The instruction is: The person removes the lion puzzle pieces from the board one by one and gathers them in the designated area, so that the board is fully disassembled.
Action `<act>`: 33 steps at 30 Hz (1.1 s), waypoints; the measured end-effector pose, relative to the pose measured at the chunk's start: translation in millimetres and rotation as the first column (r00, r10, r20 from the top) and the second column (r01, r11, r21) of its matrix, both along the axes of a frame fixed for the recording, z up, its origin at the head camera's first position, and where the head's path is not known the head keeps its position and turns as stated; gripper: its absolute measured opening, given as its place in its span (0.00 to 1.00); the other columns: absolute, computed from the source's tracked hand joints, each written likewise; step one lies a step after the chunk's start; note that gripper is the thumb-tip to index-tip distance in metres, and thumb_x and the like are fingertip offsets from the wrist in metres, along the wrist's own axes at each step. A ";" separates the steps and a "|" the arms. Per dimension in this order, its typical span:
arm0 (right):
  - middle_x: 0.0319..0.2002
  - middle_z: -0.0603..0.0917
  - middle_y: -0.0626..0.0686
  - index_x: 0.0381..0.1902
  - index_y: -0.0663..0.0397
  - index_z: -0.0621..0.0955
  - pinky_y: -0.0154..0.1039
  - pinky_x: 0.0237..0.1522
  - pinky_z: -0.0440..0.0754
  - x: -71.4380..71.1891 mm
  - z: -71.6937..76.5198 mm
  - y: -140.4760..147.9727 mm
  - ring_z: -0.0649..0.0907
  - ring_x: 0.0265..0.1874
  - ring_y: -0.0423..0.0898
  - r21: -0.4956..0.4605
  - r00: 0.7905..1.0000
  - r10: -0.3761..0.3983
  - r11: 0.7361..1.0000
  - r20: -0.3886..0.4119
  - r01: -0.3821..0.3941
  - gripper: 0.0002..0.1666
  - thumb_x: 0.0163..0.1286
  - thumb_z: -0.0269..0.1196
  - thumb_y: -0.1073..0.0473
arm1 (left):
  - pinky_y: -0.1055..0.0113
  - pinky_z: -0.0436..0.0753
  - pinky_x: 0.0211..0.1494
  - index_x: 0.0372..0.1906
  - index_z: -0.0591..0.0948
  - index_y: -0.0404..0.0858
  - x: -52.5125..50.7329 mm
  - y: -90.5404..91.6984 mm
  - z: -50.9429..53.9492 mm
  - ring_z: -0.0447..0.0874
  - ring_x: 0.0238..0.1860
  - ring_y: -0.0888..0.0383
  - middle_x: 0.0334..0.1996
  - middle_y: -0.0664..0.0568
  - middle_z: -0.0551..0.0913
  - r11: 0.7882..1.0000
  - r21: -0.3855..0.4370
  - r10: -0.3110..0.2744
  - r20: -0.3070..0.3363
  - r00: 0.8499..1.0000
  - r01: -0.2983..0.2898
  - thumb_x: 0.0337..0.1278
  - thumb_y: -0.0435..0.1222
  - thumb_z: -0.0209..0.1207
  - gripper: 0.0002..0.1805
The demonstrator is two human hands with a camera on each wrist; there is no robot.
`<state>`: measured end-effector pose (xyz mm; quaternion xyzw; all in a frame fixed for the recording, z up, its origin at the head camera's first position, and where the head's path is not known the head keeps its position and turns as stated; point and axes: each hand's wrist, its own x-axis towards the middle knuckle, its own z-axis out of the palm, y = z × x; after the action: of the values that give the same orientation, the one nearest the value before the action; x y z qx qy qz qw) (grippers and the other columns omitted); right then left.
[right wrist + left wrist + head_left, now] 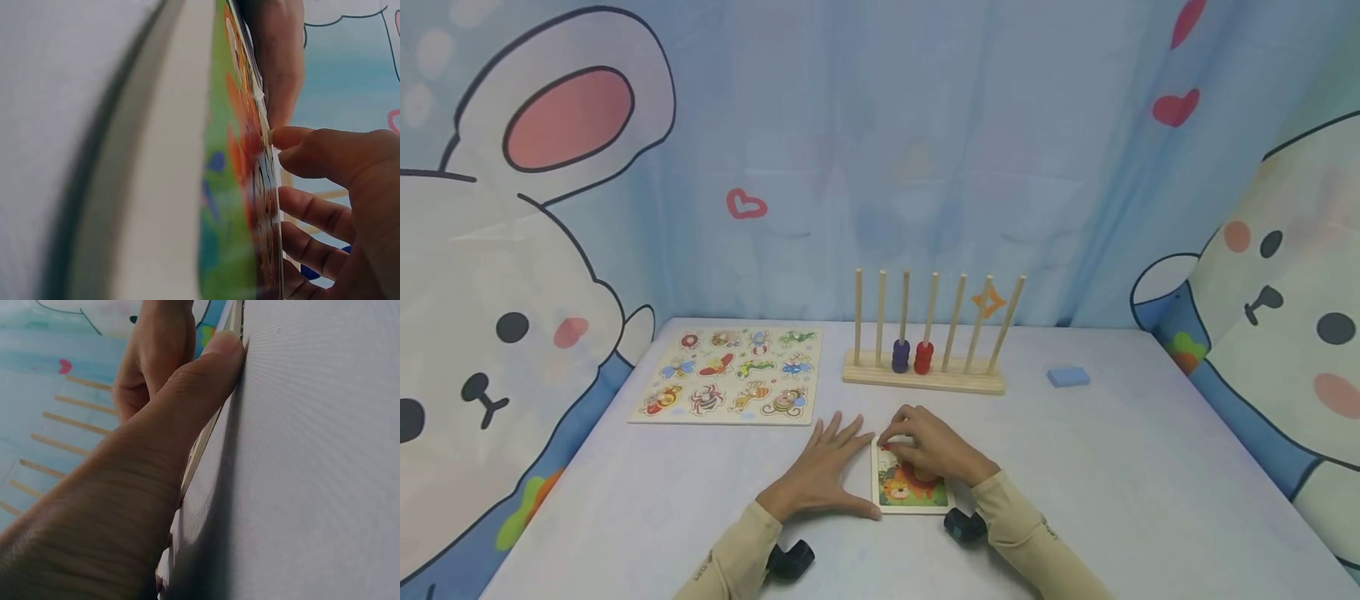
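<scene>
A small wooden lion jigsaw puzzle (916,492) in a pale frame lies on the table in front of the person. The left hand (823,475) is spread flat on its left side, and its thumb (215,359) touches the frame's edge near the lower left corner. Over the upper part of the picture, the right hand (931,446) pinches a small puzzle piece (885,447) between thumb and index finger at the upper left corner. Its other fingers (315,209) are bent over the board. Most of that piece and the puzzle's upper right are hidden by the hand.
Behind, a wooden peg rack (925,381) carries dark blue beads (901,357) and red beads (923,358). An insect peg puzzle board (730,371) lies back left, and a light blue block (1068,377) back right. A printed curtain (880,167) hangs behind the table (1112,483).
</scene>
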<state>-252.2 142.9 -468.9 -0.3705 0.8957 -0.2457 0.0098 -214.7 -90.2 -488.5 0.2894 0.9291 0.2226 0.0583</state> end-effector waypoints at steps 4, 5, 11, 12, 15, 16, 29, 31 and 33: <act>0.42 0.78 0.45 0.45 0.43 0.86 0.43 0.47 0.77 -0.7 -0.7 -0.6 0.75 0.44 0.44 0.005 1.000 0.008 1.000 0.006 -0.008 0.10 0.67 0.62 0.58 | 0.43 0.35 0.75 0.73 0.61 0.48 0.4 -0.7 0.0 0.34 0.76 0.43 0.77 0.51 0.48 1.000 0.000 -0.001 -0.002 1.000 0.001 0.31 0.70 0.65 0.60; 0.43 0.78 0.45 0.45 0.43 0.85 0.43 0.47 0.76 -1.0 -1.2 -0.6 0.74 0.44 0.44 0.005 1.000 0.009 1.000 0.011 -0.010 0.10 0.67 0.62 0.58 | 0.43 0.35 0.75 0.73 0.61 0.49 0.5 -0.8 -0.1 0.34 0.76 0.43 0.77 0.51 0.48 1.000 0.002 -0.001 0.000 1.000 0.001 0.31 0.70 0.65 0.60; 0.44 0.76 0.46 0.44 0.42 0.83 0.44 0.46 0.75 -2.7 -4.5 -2.1 0.72 0.44 0.45 0.016 0.998 0.000 1.000 0.063 -0.001 0.11 0.66 0.60 0.61 | 0.43 0.35 0.75 0.73 0.61 0.49 0.6 -1.1 -2.3 0.34 0.76 0.43 0.77 0.51 0.48 1.000 0.002 0.000 -0.002 1.000 0.000 0.31 0.71 0.64 0.60; 0.44 0.75 0.47 0.44 0.42 0.82 0.44 0.46 0.75 -2.6 -4.8 -2.5 0.72 0.44 0.45 0.017 0.997 -0.004 1.000 0.073 0.003 0.11 0.65 0.60 0.61 | 0.43 0.35 0.75 0.73 0.61 0.49 0.5 -1.2 -3.0 0.34 0.76 0.43 0.77 0.51 0.48 1.000 0.001 0.000 -0.004 1.000 0.000 0.31 0.72 0.64 0.60; 0.45 0.75 0.47 0.44 0.43 0.82 0.46 0.47 0.75 -1.9 -5.0 -3.4 0.72 0.45 0.46 0.016 0.995 -0.012 1.000 0.095 0.011 0.12 0.65 0.59 0.62 | 0.43 0.35 0.75 0.73 0.61 0.50 0.0 -1.3 -4.9 0.34 0.76 0.43 0.77 0.51 0.48 1.000 0.001 -0.001 -0.009 1.000 0.001 0.30 0.72 0.64 0.60; 0.46 0.75 0.48 0.43 0.43 0.82 0.46 0.47 0.75 -1.3 -4.8 -3.7 0.72 0.45 0.46 0.011 0.995 -0.016 1.000 0.102 0.015 0.12 0.64 0.59 0.63 | 0.43 0.35 0.75 0.73 0.61 0.50 -0.2 -1.4 -5.5 0.34 0.76 0.43 0.77 0.51 0.48 1.000 0.003 -0.002 -0.010 1.000 0.002 0.30 0.72 0.64 0.60; 0.48 0.77 0.48 0.42 0.45 0.83 0.48 0.49 0.74 -1.7 -2.9 -3.8 0.72 0.47 0.47 -0.009 0.992 -0.021 1.000 0.122 0.023 0.12 0.61 0.60 0.63 | 0.44 0.35 0.76 0.74 0.60 0.51 -1.8 -1.4 -6.3 0.34 0.76 0.44 0.77 0.53 0.47 1.000 -0.014 -0.001 -0.024 1.000 0.001 0.31 0.74 0.62 0.60; 0.48 0.77 0.47 0.43 0.44 0.83 0.47 0.49 0.75 -2.7 -2.9 -3.1 0.72 0.46 0.46 -0.001 0.993 -0.021 1.000 0.120 0.022 0.12 0.62 0.62 0.61 | 0.44 0.36 0.76 0.74 0.60 0.50 -1.5 -1.2 -5.1 0.35 0.76 0.43 0.77 0.52 0.48 1.000 -0.012 -0.002 -0.026 1.000 0.002 0.30 0.73 0.62 0.60; 0.47 0.77 0.47 0.44 0.43 0.83 0.47 0.48 0.75 -3.4 -2.8 -2.5 0.72 0.46 0.46 0.009 0.993 -0.017 1.000 0.114 0.016 0.12 0.63 0.62 0.60 | 0.43 0.36 0.76 0.74 0.60 0.50 -1.4 -1.0 -4.5 0.35 0.76 0.43 0.77 0.52 0.48 1.000 -0.012 -0.003 -0.027 1.000 0.003 0.30 0.73 0.62 0.60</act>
<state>-255.6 140.3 -471.7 -0.3482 0.8978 -0.2629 0.0604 -216.1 -91.2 -493.0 0.2934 0.9307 0.2131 0.0477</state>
